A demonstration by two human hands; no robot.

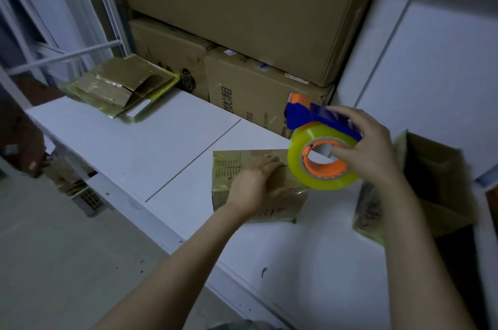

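Sealing step: left hand (pixel 253 184) presses flat on the small box (pixel 280 200), centre frame; right hand (pixel 369 146) grips the tape dispenser (pixel 320 151) above. Next, probably tape down onto the seam.

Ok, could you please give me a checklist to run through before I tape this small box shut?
1. Steadied small box: the left hand presses flat on its top. Ok.
2. Closed top seam: the hand covers it. Cannot tell.
3. Secure tape dispenser: the right hand holds it at the roll. Ok.
4. Free tape end ready at the blade: cannot tell.
5. Room on the table: the open box stands apart to the right. Ok.
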